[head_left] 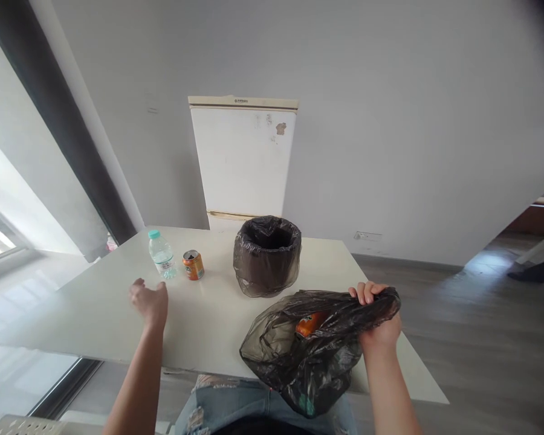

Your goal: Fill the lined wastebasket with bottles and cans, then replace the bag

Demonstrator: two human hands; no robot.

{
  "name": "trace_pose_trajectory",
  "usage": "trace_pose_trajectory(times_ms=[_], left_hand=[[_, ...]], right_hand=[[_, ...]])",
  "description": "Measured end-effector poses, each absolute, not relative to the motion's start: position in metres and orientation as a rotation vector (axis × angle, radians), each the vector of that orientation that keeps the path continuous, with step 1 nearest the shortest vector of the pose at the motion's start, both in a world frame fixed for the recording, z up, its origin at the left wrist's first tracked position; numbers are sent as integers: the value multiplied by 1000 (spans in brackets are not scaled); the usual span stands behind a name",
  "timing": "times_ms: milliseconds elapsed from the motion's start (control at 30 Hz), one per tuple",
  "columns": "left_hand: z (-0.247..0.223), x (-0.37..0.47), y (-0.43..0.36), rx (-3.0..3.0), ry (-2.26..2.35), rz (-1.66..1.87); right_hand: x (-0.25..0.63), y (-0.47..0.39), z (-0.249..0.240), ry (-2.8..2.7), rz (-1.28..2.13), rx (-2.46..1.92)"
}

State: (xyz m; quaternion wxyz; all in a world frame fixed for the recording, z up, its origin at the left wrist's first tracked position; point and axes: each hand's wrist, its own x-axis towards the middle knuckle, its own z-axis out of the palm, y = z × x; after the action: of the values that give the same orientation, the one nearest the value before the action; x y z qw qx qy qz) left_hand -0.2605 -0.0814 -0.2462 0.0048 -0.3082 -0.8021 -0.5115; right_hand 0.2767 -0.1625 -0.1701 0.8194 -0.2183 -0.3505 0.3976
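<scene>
Gripped at its gathered rim by my right hand [376, 311], a black plastic trash bag [326, 356] sags over the table's front edge. An orange can [310, 324] shows in the bag, and something green shows dimly through its lower end. My left hand [150, 300] hovers over the table's left part with fingers loosely apart, holding nothing. Just beyond it stand a clear plastic bottle [162, 254] with a teal cap and an orange drink can [193, 265], both upright. Neither is touched by the hand.
Farther back on the white table [199, 326] stands a trash bin [267, 260] lined with a black bag. Behind the table are a white refrigerator [245, 157] and a grey wall. A person's leg and dark shoe [539, 270] appear at the far right.
</scene>
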Motion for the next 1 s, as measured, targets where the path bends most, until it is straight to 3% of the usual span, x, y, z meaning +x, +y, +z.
trace_pose_trajectory(times_ms=[167, 333, 433, 667, 1000], left_hand=[[-215, -163, -134, -1197, -1900, -1775], [-186, -30, -195, -2302, -1668, -1966], [-185, 29, -210, -2794, -1652, -1719], [-212, 80, -189, -2907, -2059, -835], [-209, 96, -185, -2771, -2227, -682]], right_hand=[[275, -164, -166, -762, 852, -464], [271, -165, -162, -773, 869, -460], [269, -166, -163, -760, 893, -455], [269, -169, -163, -752, 892, -451], [270, -169, -166, -764, 923, -440]])
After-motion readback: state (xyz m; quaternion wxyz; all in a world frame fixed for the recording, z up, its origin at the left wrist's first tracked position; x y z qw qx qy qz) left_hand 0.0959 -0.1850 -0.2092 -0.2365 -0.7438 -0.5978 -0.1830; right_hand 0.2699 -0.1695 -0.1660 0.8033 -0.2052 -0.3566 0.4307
